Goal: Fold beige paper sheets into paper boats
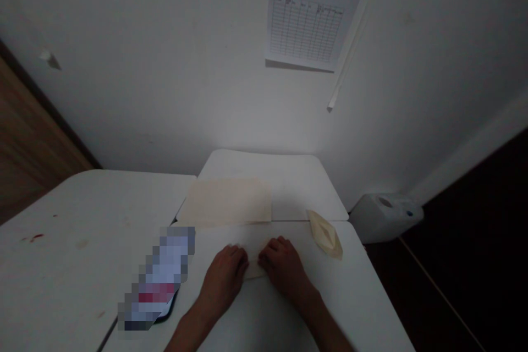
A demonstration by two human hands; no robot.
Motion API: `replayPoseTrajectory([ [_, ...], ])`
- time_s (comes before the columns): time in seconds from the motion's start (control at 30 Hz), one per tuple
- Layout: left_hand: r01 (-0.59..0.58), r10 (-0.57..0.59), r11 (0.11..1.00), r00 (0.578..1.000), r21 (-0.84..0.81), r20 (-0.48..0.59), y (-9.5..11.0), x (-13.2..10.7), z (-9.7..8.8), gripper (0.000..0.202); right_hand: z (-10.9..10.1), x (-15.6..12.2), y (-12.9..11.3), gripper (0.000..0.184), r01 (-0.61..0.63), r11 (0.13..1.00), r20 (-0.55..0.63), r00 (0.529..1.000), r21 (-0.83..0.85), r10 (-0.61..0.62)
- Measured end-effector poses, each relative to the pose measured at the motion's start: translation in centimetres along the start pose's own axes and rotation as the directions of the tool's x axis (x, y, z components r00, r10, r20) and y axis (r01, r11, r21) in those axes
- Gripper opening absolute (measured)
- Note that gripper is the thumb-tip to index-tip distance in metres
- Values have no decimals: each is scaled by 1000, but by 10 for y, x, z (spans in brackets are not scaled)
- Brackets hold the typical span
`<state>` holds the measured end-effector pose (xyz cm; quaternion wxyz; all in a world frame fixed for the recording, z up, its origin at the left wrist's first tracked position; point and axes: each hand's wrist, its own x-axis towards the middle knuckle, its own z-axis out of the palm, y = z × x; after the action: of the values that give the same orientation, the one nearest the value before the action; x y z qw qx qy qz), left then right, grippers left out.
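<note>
A small piece of cream paper (254,271) lies on the white table between my two hands. My left hand (225,272) has its fingers curled together on the paper's left side. On the other side, my right hand (284,267) pinches the right part of it with closed fingers. Both hands cover much of the paper, so its full shape is hidden. A folded cream paper piece (325,235), pointed at its ends and boat-like, lies to the right of my right hand. Beyond my hands is a flat cream sheet (229,201).
A phone (163,275), its screen blurred out, lies left of my left hand. Another white table (82,220) with reddish marks adjoins on the left. A printed chart (311,27) hangs on the wall. A whitish container (385,217) stands beyond the table's right edge.
</note>
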<state>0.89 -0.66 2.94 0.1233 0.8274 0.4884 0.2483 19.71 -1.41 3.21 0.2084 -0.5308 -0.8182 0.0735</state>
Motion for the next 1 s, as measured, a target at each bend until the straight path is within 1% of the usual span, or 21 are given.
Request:
replayPoseTrajectory([
  [0.1,2,-2,1000,1000,16,-6,1,-1,1,18,4,-7,-2,6,33,999,-33,999,-26,-33],
  [0.2,1,-1,1000,1000,26,-9,0,-2,3,18,5,-18,-1,10,110,993,-66,992,-31,-112],
  [0.3,3,-2,1000,1000,31,-10,-2,-3,5,18,-1,-30,2,13,202,979,-75,976,-23,-203],
  [0.37,4,-4,999,1000,32,-11,-2,-4,5,18,-7,-37,3,14,224,974,-52,973,-19,-225],
  [0.5,4,-4,999,1000,33,-12,-2,-5,6,17,-16,-46,2,18,215,977,-22,976,-8,-215],
  [0.67,3,-2,1000,1000,28,-18,-2,-4,6,18,-16,-48,1,20,186,982,-23,982,17,-185],
  [0.8,-38,40,999,992,18,-121,-1,-12,6,13,-15,-47,1,19,170,985,-14,985,18,-170],
  [0.87,-63,75,995,985,79,-155,3,-22,7,21,-16,-47,1,19,163,986,-15,987,36,-163],
  [0.9,-87,106,988,984,130,-145,6,-27,8,24,-16,-47,1,19,159,986,-16,987,47,-159],
  [1.0,-192,210,951,976,243,-50,19,-43,15,37,-17,-48,1,18,148,987,-22,989,65,-147],
])
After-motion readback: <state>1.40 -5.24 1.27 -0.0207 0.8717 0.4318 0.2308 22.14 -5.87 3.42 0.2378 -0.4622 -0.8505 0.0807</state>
